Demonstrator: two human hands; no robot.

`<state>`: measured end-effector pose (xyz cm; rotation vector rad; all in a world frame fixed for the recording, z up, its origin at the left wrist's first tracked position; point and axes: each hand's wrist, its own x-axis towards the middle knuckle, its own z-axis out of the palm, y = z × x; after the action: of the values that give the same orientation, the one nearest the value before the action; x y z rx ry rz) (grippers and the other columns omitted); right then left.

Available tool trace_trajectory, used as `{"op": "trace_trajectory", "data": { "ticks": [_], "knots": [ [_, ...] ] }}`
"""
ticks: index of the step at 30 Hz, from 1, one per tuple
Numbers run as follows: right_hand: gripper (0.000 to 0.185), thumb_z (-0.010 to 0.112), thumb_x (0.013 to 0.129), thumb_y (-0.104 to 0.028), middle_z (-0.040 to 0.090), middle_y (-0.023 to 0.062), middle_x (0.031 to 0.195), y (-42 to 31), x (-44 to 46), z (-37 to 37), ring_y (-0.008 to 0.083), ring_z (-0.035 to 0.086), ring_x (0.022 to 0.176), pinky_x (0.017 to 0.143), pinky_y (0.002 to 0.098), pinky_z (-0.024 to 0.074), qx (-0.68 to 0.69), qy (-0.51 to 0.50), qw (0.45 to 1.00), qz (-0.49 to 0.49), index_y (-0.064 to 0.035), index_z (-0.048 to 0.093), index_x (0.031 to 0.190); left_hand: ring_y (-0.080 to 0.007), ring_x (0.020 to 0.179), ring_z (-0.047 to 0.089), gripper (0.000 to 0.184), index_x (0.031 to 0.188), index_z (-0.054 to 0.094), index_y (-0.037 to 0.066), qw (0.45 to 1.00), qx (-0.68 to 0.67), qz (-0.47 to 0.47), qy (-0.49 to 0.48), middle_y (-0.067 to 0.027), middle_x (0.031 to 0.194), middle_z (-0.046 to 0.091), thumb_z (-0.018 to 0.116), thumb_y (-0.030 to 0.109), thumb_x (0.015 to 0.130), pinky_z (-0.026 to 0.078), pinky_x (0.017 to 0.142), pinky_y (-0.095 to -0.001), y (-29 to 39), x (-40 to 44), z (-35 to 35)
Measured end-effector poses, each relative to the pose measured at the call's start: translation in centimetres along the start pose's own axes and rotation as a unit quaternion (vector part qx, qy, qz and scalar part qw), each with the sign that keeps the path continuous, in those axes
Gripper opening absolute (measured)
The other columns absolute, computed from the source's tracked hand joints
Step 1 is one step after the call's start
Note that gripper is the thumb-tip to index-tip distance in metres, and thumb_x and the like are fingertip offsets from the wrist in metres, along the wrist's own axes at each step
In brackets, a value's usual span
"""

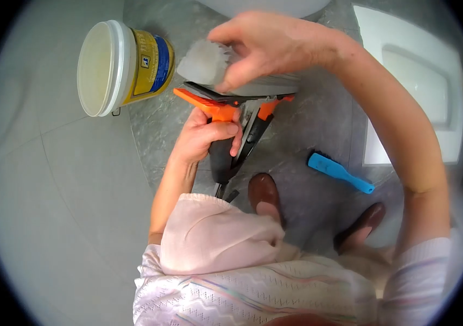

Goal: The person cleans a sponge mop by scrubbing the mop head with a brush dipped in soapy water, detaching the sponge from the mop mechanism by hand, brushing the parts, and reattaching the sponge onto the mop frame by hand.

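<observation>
My left hand (207,133) is wrapped around the neck of an orange-and-black squeegee-like tool (201,103), just below its head. The head has an orange ribbed top and a dark blade. A black grip and a thin rod run down from it towards my lap. A second orange-and-black arm (258,127) angles off to the right, joined near the head. Above the head, my right hand (261,51) has its thumb and fingers curled around the right side of a whitish, ragged-edged wad (204,62). Its exact kind is unclear.
A white bucket (114,68) with a yellow-and-blue label lies tilted at upper left. A blue-handled brush (337,171) lies on the grey tiled floor (79,185). White sanitary ware (416,81) is at right. My brown shoes (264,190) are below, and pale cloth (218,233) covers my lap.
</observation>
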<state>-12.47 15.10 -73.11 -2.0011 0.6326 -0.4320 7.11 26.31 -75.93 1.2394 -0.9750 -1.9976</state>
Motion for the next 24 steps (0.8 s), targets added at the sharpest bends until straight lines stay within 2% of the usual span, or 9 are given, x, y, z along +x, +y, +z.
{"op": "trace_trajectory", "data": {
  "ticks": [3,6,9,12,15,18,19,22,24],
  "knots": [
    [0.039,0.067,0.068,-0.034,0.056,0.007,0.065,1.2,0.5,0.5,0.0163,0.051,0.059,0.055,0.0289,0.0396,0.018,0.011,1.0,0.01,0.0022,0.06,0.081,-0.0243,0.047,0.054,0.02,0.089,0.049,-0.002,1.0,-0.015,-0.009,-0.006,-0.0152,0.061,0.055,0.057,0.004,0.071,0.044,0.046,-0.0327,-0.6,0.6,-0.7],
    [0.037,0.067,0.069,-0.033,0.054,0.0042,0.065,2.4,0.6,1.3,0.0131,0.048,0.059,0.055,0.0271,0.0388,0.085,0.017,0.996,0.025,0.0015,0.061,0.082,-0.0183,0.045,0.053,0.017,0.087,0.049,0.0,0.999,-0.029,-0.017,-0.01,-0.0084,0.061,0.054,0.055,-0.002,0.071,0.041,0.045,-0.0276,-1.1,1.2,-1.0],
    [0.034,0.066,0.071,-0.031,0.055,0.0022,0.066,3.2,0.6,2.2,0.0102,0.049,0.061,0.056,0.0266,0.0389,0.17,0.046,0.984,0.028,0.0009,0.062,0.084,-0.018,0.045,0.053,0.017,0.087,0.049,0.001,0.998,-0.06,-0.021,-0.011,-0.0085,0.062,0.055,0.056,-0.002,0.071,0.041,0.046,-0.0277,-1.3,1.6,-1.3],
    [0.033,0.066,0.072,-0.029,0.056,0.0011,0.068,3.2,0.9,2.3,0.0091,0.049,0.062,0.056,0.0262,0.0389,0.188,0.042,0.981,0.024,0.0005,0.063,0.086,-0.02,0.055,0.057,0.024,0.093,0.052,-0.001,0.999,-0.01,-0.001,-0.04,-0.0114,0.07,0.059,0.062,0.013,0.076,0.044,0.054,-0.0283,-1.4,1.8,-2.3],
    [0.035,0.067,0.07,-0.029,0.057,0.0017,0.07,3.2,1.1,2.8,0.0102,0.05,0.064,0.057,0.0265,0.0392,0.23,0.055,0.972,0.011,0.0013,0.062,0.087,-0.0231,0.071,0.061,0.052,0.102,0.052,-0.003,0.992,-0.02,0.093,-0.079,-0.0149,0.081,0.062,0.053,0.046,0.084,0.047,0.067,-0.0304,-1.3,2.0,-2.7],
    [0.034,0.066,0.072,-0.025,0.06,0.0011,0.082,2.7,1.1,2.2,0.0083,0.051,0.077,0.071,0.0238,0.0404,0.185,0.022,0.982,0.043,0.0004,0.061,0.094,-0.0255,0.083,0.061,0.083,0.109,0.052,-0.003,0.995,-0.054,0.065,-0.057,-0.017,0.089,0.062,0.032,0.073,0.08,0.046,0.077,-0.0326,-0.2,1.4,-2.3],
    [0.034,0.066,0.071,-0.024,0.06,0.0011,0.082,2.7,1.1,2.2,0.0084,0.051,0.077,0.071,0.0239,0.0406,0.172,0.018,0.984,0.039,0.0004,0.061,0.095,-0.0296,0.082,0.062,0.1,0.114,0.048,-0.004,0.999,-0.017,0.029,-0.009,-0.0211,0.092,0.061,0.029,0.083,0.07,0.05,0.067,-0.0388,0.4,1.3,-2.1],
    [0.034,0.066,0.07,-0.025,0.058,0.0023,0.077,2.9,1.1,2.5,0.0096,0.05,0.073,0.066,0.0253,0.0401,0.158,0.027,0.987,0.018,0.0011,0.06,0.091,-0.0298,0.082,0.062,0.089,0.114,0.049,-0.003,0.999,0.023,-0.007,0.04,-0.0205,0.091,0.062,0.037,0.076,0.075,0.051,0.067,-0.0398,1.8,1.6,-1.4],
    [0.036,0.067,0.067,-0.029,0.055,0.0043,0.067,3.1,0.9,2.8,0.0116,0.048,0.064,0.058,0.0278,0.0383,0.182,0.058,0.981,-0.009,0.0023,0.06,0.083,-0.0273,0.076,0.062,0.07,0.107,0.052,-0.004,0.998,-0.013,0.008,0.055,-0.0182,0.086,0.063,0.039,0.061,0.082,0.05,0.068,-0.0373,2.1,1.7,-1.1]
  ]
}}
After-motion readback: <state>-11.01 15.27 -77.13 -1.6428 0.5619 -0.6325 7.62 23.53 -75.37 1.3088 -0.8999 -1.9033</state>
